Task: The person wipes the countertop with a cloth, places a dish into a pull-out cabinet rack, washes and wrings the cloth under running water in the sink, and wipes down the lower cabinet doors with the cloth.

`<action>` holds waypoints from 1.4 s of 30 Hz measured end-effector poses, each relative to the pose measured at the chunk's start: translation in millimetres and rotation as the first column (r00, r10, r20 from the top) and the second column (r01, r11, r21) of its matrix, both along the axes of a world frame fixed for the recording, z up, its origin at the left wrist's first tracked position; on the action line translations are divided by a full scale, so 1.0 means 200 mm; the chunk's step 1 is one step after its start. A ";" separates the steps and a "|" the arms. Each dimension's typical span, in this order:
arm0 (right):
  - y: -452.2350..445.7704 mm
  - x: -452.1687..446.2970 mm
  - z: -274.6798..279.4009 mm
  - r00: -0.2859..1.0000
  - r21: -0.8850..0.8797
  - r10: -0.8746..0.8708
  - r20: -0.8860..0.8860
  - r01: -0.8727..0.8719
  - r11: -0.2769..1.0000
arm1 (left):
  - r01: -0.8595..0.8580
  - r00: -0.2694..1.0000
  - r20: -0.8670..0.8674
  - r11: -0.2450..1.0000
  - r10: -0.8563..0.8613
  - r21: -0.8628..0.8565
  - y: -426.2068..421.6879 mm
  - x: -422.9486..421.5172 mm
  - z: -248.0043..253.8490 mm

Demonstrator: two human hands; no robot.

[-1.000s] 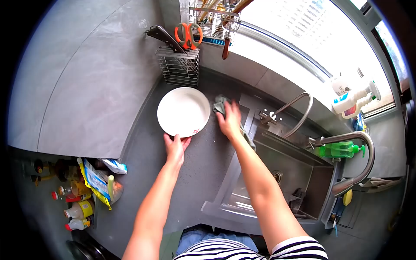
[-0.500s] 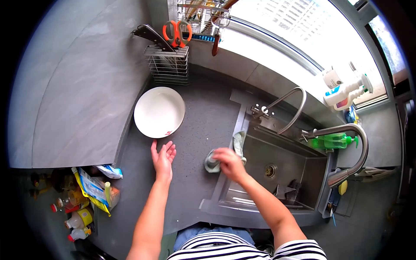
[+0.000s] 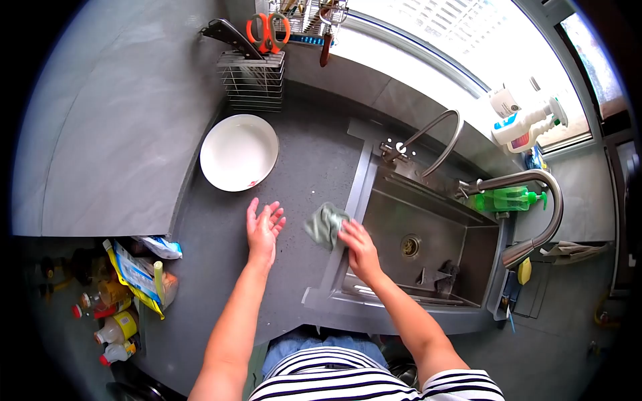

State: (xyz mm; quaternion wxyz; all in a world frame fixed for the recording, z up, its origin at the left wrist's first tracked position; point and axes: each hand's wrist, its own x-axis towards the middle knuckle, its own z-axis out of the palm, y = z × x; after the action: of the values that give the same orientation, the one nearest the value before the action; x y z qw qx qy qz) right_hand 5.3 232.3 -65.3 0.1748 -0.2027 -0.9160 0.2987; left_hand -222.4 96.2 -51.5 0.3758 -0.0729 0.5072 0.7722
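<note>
Grey counter (image 3: 207, 257), specks scattered on it. Steel sink (image 3: 431, 224) set in at right. White bowl (image 3: 239, 152) upright on the counter, far left, just in front of the wire basket (image 3: 251, 83). Left hand (image 3: 263, 230): fingers spread and loosely curled, holding nothing, near the bowl's front edge but apart. Right hand (image 3: 361, 252): fingers partly bent, tips at the right edge of the grey-green cloth (image 3: 324, 226), beside the sink's left rim; blurred, cannot tell whether they pinch it.
</note>
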 end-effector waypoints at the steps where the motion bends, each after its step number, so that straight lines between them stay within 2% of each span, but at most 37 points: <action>1: -0.01 0.04 0.03 0.997 -0.032 0.075 0.017 -0.074 0.997 | -0.031 0.999 0.017 1.000 0.031 0.003 -0.01 -0.03 0.01; 4: 0.04 0.05 0.13 0.982 -0.185 0.136 0.128 -0.111 0.976 | -0.101 0.995 0.015 0.995 0.101 -0.006 -0.01 -0.20 0.00; 7: 0.11 -0.21 0.22 0.997 -0.074 -0.072 -0.039 0.069 0.995 | -0.086 0.995 0.046 0.996 0.084 0.036 0.01 -0.41 -0.14; 8: 0.10 -0.31 0.22 0.991 0.007 -0.103 -0.084 0.104 0.995 | -0.123 0.992 0.031 0.992 0.123 -0.015 0.03 -0.42 -0.09; 9: 0.07 -0.39 0.21 0.983 0.089 -0.131 -0.132 0.144 0.986 | -0.128 0.991 0.035 0.992 0.128 -0.018 0.03 -0.44 -0.14; 11: -0.02 -0.41 0.16 1.000 0.288 -0.022 0.019 0.015 0.957 | -0.174 0.985 -0.004 0.983 0.174 -0.057 0.06 -0.43 -0.12; 15: 0.05 -0.27 0.06 0.998 0.020 0.009 0.058 -0.010 1.000 | -0.116 0.993 0.001 0.991 0.117 -0.062 0.04 -0.28 -0.10; 16: 0.05 -0.22 0.13 0.996 -0.105 -0.091 -0.023 0.088 0.991 | -0.115 0.993 0.001 0.992 0.115 -0.052 0.03 -0.21 -0.08; 19: 0.27 0.01 0.13 0.923 -0.123 -0.329 -0.199 0.310 0.943 | -0.060 0.998 0.016 0.996 0.061 -0.063 0.03 0.01 -0.03; 21: 0.50 0.13 0.14 0.841 -0.073 -0.462 -0.281 0.461 0.884 | 0.011 0.999 0.041 0.998 -0.009 -0.055 0.02 0.16 0.00; 23: 0.80 0.18 0.16 0.841 0.134 -0.456 -0.291 0.508 0.851 | 0.051 0.997 0.062 0.996 -0.047 -0.071 0.05 0.30 0.05; 25: 1.02 0.11 0.12 0.877 0.263 -0.449 -0.170 0.479 0.837 | 0.139 0.990 0.026 0.985 -0.137 -0.100 0.08 0.39 0.12; 26: 1.12 0.10 0.09 0.903 0.312 -0.419 0.098 0.371 0.874 | 0.156 0.988 0.036 0.984 -0.153 -0.090 0.12 0.45 0.14; 27: 1.16 0.09 0.05 0.859 0.322 -0.363 0.361 0.250 0.913 | 0.168 0.985 0.044 0.982 -0.164 -0.088 0.13 0.50 0.16; 28: 1.18 0.10 0.00 0.830 0.432 -0.372 0.415 0.180 0.884 | 0.174 0.985 0.042 0.980 -0.170 -0.100 0.15 0.54 0.16; 31: 1.25 0.20 -0.12 0.853 0.476 -0.426 0.303 0.252 0.843 | 0.190 0.982 0.039 0.975 -0.187 -0.118 0.22 0.66 0.18; 34: 1.27 0.38 -0.20 0.715 0.673 -0.675 0.182 0.410 0.615 | 0.183 0.983 0.030 0.975 -0.181 -0.127 0.23 0.76 0.18; 37: 1.18 0.53 -0.12 0.563 0.662 -0.757 0.333 0.432 0.613 | 0.155 0.988 0.020 0.982 -0.153 -0.112 0.22 0.85 0.15; 38: 1.15 0.57 -0.13 0.584 0.724 -0.772 0.251 0.416 0.550 | 0.135 0.991 0.022 0.984 -0.133 -0.113 0.21 0.88 0.17; 40: 1.05 0.64 -0.07 0.538 0.527 -0.680 0.497 0.436 0.730 | 0.097 0.995 0.018 0.990 -0.096 -0.102 0.19 0.93 0.18; 41: 0.98 0.68 -0.04 0.584 0.370 -0.578 0.571 0.445 0.815 | 0.085 0.996 0.013 0.991 -0.085 -0.100 0.18 0.96 0.18; 42: 0.89 0.69 0.00 0.636 0.200 -0.505 0.583 0.491 0.848 | 0.067 0.998 0.004 0.993 -0.067 -0.102 0.17 0.97 0.19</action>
State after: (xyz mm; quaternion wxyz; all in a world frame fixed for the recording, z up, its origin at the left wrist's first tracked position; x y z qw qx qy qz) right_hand 142.3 411.0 -65.0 -0.0557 -0.5309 -0.8330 0.1456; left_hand -27.5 129.3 -13.7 0.3973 -0.0752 0.5478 0.7324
